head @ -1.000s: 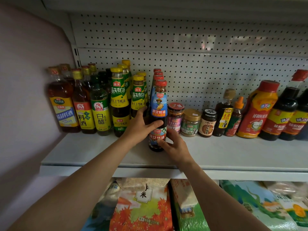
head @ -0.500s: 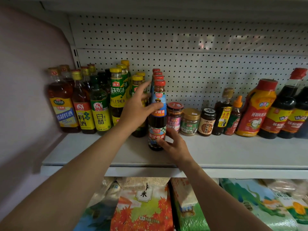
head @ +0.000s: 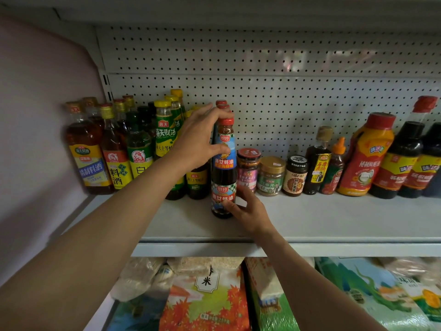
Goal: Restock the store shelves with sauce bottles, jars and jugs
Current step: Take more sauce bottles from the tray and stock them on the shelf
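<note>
A dark oyster sauce bottle (head: 223, 173) with a red cap and blue label stands upright on the white shelf (head: 334, 218), in front of a row of matching red-capped bottles (head: 221, 103). My left hand (head: 199, 137) grips its neck, the thumb on the upper label and the fingers curled by the cap. My right hand (head: 249, 210) holds its base, with the thumb on the lower label and the fingers behind.
Green-labelled bottles (head: 164, 132) and cooking wine bottles (head: 88, 151) crowd the left. Three small jars (head: 270, 175) stand just right of the held bottle, then small bottles, an orange jug (head: 367, 156) and dark soy bottles (head: 401, 158). Rice bags (head: 207, 297) fill the shelf below.
My left hand has slid up from the bottle's middle to its neck and cap. My right hand has stayed at the base, and the bottle has barely moved.
</note>
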Demonstrator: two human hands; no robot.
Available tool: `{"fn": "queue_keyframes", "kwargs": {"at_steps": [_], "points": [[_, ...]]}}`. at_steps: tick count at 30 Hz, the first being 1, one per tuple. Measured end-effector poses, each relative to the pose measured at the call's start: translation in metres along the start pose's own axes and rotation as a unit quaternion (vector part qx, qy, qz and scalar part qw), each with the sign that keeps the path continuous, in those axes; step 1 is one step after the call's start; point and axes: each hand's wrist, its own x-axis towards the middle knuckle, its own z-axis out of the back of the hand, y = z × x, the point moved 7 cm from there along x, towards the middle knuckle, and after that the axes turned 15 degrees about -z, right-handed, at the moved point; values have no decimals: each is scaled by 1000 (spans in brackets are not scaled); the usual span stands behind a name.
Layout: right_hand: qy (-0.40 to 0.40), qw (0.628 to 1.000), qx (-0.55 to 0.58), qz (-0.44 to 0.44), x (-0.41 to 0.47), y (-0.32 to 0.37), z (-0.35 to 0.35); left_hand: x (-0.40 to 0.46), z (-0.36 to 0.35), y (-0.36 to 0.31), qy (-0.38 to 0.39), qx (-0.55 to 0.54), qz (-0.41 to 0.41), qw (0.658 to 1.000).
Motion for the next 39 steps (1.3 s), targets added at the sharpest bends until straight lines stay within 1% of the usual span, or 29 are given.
{"fn": "queue_keyframes", "kwargs": {"at_steps": [3,8,13,23,39], "points": [[0,1000,-1,0,1,0,0,-1,0,2,8,12,6,1000],[-1,1000,-9,0,1,-1,0,-3,1,1,-14,31,7,999],[3,1000,-11,-6,4,-3,-1,-2,1,-1,-19,45,4,999],[6,1000,-12,-15,6,-3,-2,0,-1,1,-19,47,2,999],[-38,999,-30,-10,13,3,-4,7,-7,16,-10,58,19,998]]}}
